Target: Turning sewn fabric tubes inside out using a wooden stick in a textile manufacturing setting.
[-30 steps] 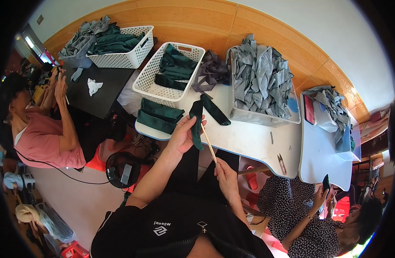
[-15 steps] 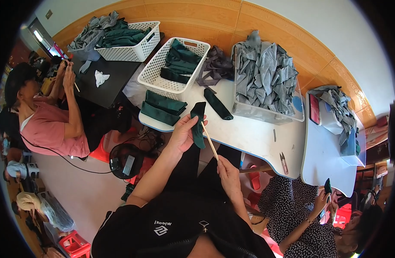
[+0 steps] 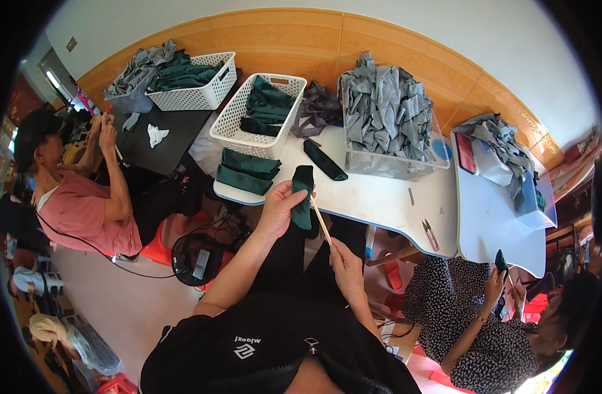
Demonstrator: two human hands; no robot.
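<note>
My left hand (image 3: 280,205) grips a dark green fabric piece (image 3: 303,196) held upright at the near edge of the white table (image 3: 386,197). My right hand (image 3: 344,259) holds the lower end of a thin wooden stick (image 3: 320,220), whose upper end goes into the fabric piece. A stack of folded dark green pieces (image 3: 246,171) lies on the table just left of my left hand. One more dark piece (image 3: 324,160) lies flat farther back.
A white basket (image 3: 257,117) holds dark green pieces; a clear bin (image 3: 387,125) is heaped with grey ones. Small snips (image 3: 430,231) lie near the table's right front. A person in pink (image 3: 78,197) sits at left, another in a patterned top (image 3: 484,315) at lower right.
My hands have kept their hold on the fabric piece and stick. The view has shifted slightly; the person at left has their hands raised a little differently.
</note>
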